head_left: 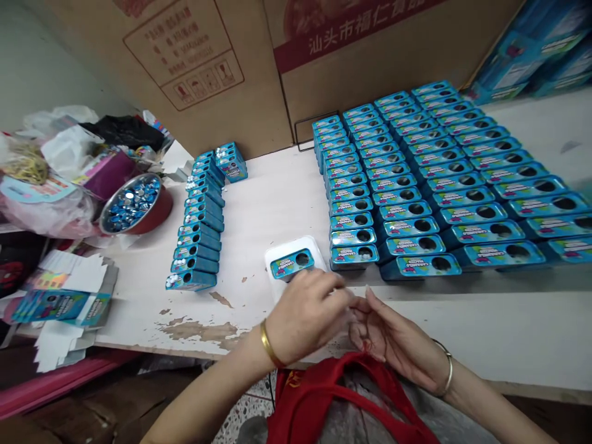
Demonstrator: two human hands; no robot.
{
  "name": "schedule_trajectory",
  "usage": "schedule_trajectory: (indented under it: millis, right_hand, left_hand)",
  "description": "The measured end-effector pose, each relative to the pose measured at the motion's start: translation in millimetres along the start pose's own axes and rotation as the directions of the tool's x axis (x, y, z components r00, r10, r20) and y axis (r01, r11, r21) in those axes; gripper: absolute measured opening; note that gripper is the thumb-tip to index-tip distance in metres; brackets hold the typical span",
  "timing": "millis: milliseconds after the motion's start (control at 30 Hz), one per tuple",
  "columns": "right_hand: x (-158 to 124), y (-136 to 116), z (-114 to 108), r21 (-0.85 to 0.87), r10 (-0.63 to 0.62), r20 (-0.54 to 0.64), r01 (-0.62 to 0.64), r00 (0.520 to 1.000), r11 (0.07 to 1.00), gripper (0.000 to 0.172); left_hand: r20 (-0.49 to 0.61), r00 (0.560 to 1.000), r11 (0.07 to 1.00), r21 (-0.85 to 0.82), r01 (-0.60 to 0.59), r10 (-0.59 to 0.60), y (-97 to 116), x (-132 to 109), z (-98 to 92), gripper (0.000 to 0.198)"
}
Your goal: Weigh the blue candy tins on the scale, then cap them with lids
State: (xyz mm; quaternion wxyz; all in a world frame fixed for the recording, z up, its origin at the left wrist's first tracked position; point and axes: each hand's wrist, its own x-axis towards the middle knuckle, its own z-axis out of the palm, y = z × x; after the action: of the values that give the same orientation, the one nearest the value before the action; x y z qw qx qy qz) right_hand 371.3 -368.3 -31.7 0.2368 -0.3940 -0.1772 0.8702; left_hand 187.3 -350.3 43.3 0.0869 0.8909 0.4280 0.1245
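Fingers of the left hand (312, 314) bend inward, blurred, toward those of the right hand (393, 336), which is turned palm-up with thumb raised and fingers half curled; whether either grasps anything cannot be told. Both lie near the middle of the front edge of the surface (263, 197), above a red apron (300, 407). Just beyond the left knuckles, the single blue box (290, 265) lies in a white tray (303, 242), its oval opening toward the right; contact between hand and box is unclear. Sound practice here, as judged, is to keep the finger work small and directly beside the tray, to leave the opening uncovered by the wrist, and to steady the box lightly, since thin walls probably dent. The long block of blue boxes (411, 228), right of the tray and reaching toward the rear edge, stands close; the right elbow is best kept low and clear of it. Left of the tray, a column of boxes (198, 246) carries small white balls (173, 280) at its left ends, which may roll if jostled. Toward the left end, a bowl (166, 209) contains blue-wrapped pieces (134, 206).
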Motion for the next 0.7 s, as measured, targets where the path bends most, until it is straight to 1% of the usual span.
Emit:
schedule_trajectory:
  millis: [33,67,100,133,167,200,233,267,333,400,467,567,633,700]
  right_hand:
    - [-2,-2,6,0.066,0.019,0.027,-0.021,0.999,0.998,0.04]
    - [-4,-3,8,0.085,0.026,0.038,-0.029,0.999,0.996,0.036]
    - [-4,-3,8,0.075,0.019,0.035,-0.021,0.999,0.997,0.033]
    - [-4,-2,5,0.05,-0.002,0.021,0.001,1.0,0.999,0.032]
    - [-3,-1,0,0.019,-0.027,0.0,0.027,1.0,0.999,0.032]
    - [-2,1,-6,-0.012,-0.054,-0.029,0.054,0.998,0.998,0.033]
    - [-1,2,-14,-0.041,-0.076,-0.061,0.073,0.995,0.996,0.035]
    - [-1,4,-21,-0.068,-0.091,-0.093,0.085,0.991,0.994,0.037]
    - [-2,6,-34,-0.109,-0.102,-0.157,0.086,0.982,0.99,0.04]
    - [-3,9,-44,-0.127,-0.1,-0.202,0.076,0.974,0.989,0.042]
    - [-5,12,-49,-0.126,-0.1,-0.23,0.072,0.968,0.989,0.042]
    - [-6,18,-53,-0.127,-0.107,-0.241,0.078,0.965,0.989,0.04]
    - [-7,19,-53,-0.14,-0.108,-0.256,0.074,0.961,0.987,0.04]
    - [-7,19,-54,-0.165,-0.1,-0.283,0.055,0.954,0.985,0.041]
  left_hand:
    - [0.0,1.0,1.0,0.027,0.008,-0.008,2,-2,2.5,0.033]
    - [-0.018,0.998,0.996,0.067,0.054,-0.053,-1,-4,3.9,0.045]
    - [-0.048,0.991,0.985,0.112,0.132,-0.127,-7,-7,4.0,0.056]
    - [-0.076,0.974,0.963,0.155,0.221,-0.211,-15,-11,3.0,0.064]
    - [-0.09,0.955,0.937,0.187,0.293,-0.281,-24,-14,1.4,0.064]
    - [-0.082,0.941,0.917,0.211,0.338,-0.328,-32,-17,-0.5,0.058]
    - [-0.06,0.936,0.908,0.227,0.352,-0.348,-39,-18,-2.3,0.05]
    - [-0.033,0.939,0.912,0.23,0.34,-0.342,-42,-19,-3.7,0.042]
    - [0.002,0.961,0.943,0.194,0.27,-0.276,-37,-15,-4.8,0.033]
    - [0.001,0.982,0.974,0.126,0.186,-0.188,-22,-5,-2.7,0.032]
    - [0.009,0.994,0.993,0.056,0.107,-0.108,-3,8,4.1,0.032]
    - [0.042,0.998,0.999,0.033,0.034,-0.036,14,27,24.6,0.033]
    - [0.06,0.998,0.997,0.07,0.022,-0.026,16,35,41.9,0.034]
    - [0.061,0.997,0.993,0.112,0.036,-0.043,12,36,56.9,0.036]
